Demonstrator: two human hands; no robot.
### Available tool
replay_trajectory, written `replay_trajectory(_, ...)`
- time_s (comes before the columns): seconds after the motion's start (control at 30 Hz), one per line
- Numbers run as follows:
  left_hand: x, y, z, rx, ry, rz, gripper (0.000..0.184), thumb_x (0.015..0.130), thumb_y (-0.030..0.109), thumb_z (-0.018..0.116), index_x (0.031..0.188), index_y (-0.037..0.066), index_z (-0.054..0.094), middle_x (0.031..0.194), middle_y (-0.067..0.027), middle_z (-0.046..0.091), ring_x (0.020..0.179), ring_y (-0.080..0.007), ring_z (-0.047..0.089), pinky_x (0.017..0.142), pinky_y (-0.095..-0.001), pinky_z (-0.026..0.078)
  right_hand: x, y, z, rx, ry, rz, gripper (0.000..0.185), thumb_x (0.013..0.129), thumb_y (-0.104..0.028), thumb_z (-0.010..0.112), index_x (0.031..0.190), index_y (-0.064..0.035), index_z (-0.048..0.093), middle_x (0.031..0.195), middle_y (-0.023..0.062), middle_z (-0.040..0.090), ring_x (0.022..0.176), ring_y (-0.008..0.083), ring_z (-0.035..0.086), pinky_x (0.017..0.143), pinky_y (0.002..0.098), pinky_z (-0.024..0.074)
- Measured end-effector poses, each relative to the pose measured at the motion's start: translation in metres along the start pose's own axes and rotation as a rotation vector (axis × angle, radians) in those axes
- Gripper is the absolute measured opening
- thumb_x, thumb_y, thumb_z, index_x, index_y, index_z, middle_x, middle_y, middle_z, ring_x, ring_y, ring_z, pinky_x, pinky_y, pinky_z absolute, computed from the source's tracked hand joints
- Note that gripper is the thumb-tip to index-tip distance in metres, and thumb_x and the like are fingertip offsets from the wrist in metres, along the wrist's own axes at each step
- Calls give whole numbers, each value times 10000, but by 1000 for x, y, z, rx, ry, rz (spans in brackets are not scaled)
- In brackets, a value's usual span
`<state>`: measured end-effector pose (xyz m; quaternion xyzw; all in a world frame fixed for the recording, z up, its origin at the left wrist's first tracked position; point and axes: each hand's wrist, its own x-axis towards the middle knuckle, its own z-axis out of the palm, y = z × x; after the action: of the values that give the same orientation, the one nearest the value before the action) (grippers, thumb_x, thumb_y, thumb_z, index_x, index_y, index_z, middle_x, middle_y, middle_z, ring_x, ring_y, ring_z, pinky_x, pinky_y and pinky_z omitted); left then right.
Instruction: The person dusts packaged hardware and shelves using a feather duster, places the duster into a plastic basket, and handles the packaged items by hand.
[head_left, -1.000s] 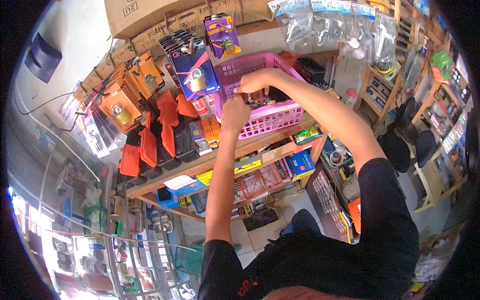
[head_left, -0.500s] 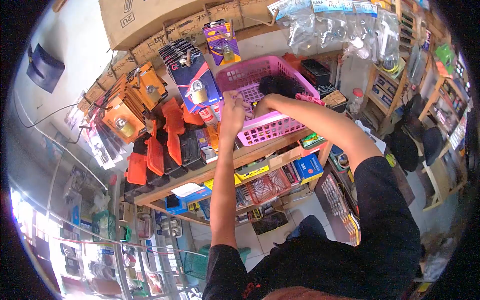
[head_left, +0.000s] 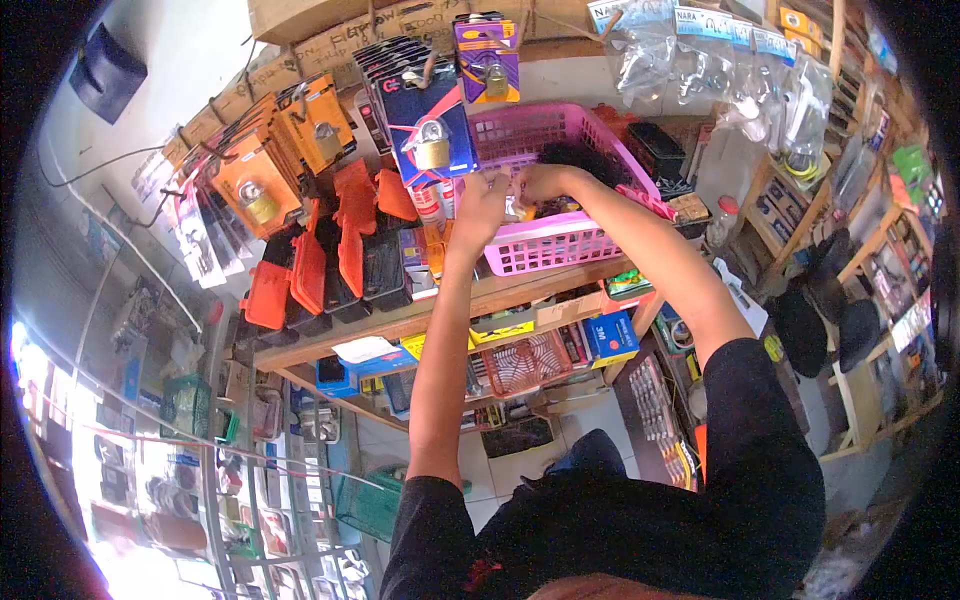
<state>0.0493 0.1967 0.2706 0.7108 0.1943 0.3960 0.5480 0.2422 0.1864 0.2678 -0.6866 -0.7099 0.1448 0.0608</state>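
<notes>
A pink plastic basket (head_left: pixel 560 250) stands on the wooden shelf, with a black bristly bundle (head_left: pixel 590 160) in its back part. My left hand (head_left: pixel 482 208) is at the basket's left side, just below a hanging padlock card (head_left: pixel 428 125), its fingers curled in. Close beside it, my right hand (head_left: pixel 548 186) is over the basket with bent fingers. Between the two hands shows a small, shiny, yellowish packet-like thing (head_left: pixel 516 209). Whether one or both hands grip it is hidden by the fingers.
Orange padlock cards (head_left: pixel 255 190) hang at the left above black bins with orange lids (head_left: pixel 308 265). A purple padlock card (head_left: pixel 487 65) hangs behind the basket. Clear bags (head_left: pixel 690 70) hang at the upper right. Below are a red-brown basket (head_left: pixel 525 362) and a blue box (head_left: pixel 608 340).
My right hand has come up from inside the basket and is now closer to my left hand. The small shiny thing now shows between them. The camera view has shifted slightly.
</notes>
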Motion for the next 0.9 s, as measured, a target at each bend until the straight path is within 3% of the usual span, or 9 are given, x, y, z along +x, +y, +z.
replay_trajectory(0.1, -8, 25, 4, -147, 23, -124, 394, 984, 284, 512, 1210, -38, 535, 1305, -231, 520, 1137, -278, 564, 827, -489, 519, 28, 27, 7, 369, 415, -215, 173, 850, -148, 570, 775, -19, 657, 723, 47, 644, 652, 155, 564, 629, 319, 466)
replay_trajectory(0.13, -9, 29, -2, -126, -67, -141, 537, 966, 370, 525, 1325, -22, 451, 1411, -236, 422, 1270, -330, 450, 879, -522, 484, 25, 26, 5, 309, 529, -276, 195, 903, -139, 533, 753, -32, 597, 677, 20, 564, 610, 118, 493, 600, 289, 424)
replay_trajectory(0.23, 18, 16, -6, -179, -47, -383, 696, 937, 445, 564, 1425, 49, 264, 1339, -183, 374, 1283, -332, 401, 883, -560, 499, 20, 15, -4, 630, 643, -131, 184, 930, -154, 521, 773, -60, 540, 651, -16, 477, 597, 82, 428, 548, 274, 366)
replay_trajectory(0.27, 19, 12, -1, -222, -6, -353, 632, 943, 482, 532, 1401, 88, 345, 1366, -155, 382, 1298, -359, 388, 983, -597, 402, 11, 5, -5, 715, 618, -168, 177, 943, -168, 517, 801, -64, 499, 647, -46, 431, 590, 66, 394, 530, 277, 328)
replay_trajectory(0.5, 30, -12, 9, -777, 90, -356, 401, 959, 414, 515, 1295, 196, 488, 1362, -112, 477, 1249, -414, 434, 1025, -628, 343, 10, 2, 1, 744, 453, -331, 235, 953, -206, 563, 758, -92, 627, 677, -103, 487, 602, 40, 397, 548, 261, 324)
replay_trajectory(0.63, 35, -12, -7, -975, 57, -390, 235, 1009, 304, 458, 1227, 238, 516, 1212, -56, 617, 1137, -306, 569, 1031, -640, 333, -24, -25, -16, 842, 197, -137, 259, 944, -238, 620, 737, -84, 632, 645, -81, 491, 568, 45, 405, 530, 234, 323)
replay_trajectory(0.77, 31, -12, -7, -1005, 10, -316, 234, 1022, 262, 429, 1240, 227, 508, 1246, -42, 620, 1149, -263, 578, 1031, -645, 330, -13, -15, -14, 733, 266, -149, 229, 860, -246, 663, 887, -26, 723, 773, 0, 656, 759, 126, 581, 733, 311, 457)
replay_trajectory(0.87, 27, -3, -3, -966, 78, -308, 200, 1018, 247, 438, 1185, 207, 541, 1170, -29, 634, 1147, -254, 575, 1039, -646, 321, -9, -14, -7, 546, 482, -306, 232, 935, -249, 631, 793, -70, 673, 636, -61, 506, 577, 48, 414, 527, 238, 333)
replay_trajectory(0.9, 28, -9, -3, -951, 100, -313, 191, 1017, 245, 439, 1168, 205, 549, 1150, -26, 637, 1146, -253, 574, 1041, -646, 319, -10, -16, -9, 698, 504, -279, 218, 927, -261, 634, 846, -66, 691, 651, -50, 530, 605, 48, 460, 531, 234, 350)
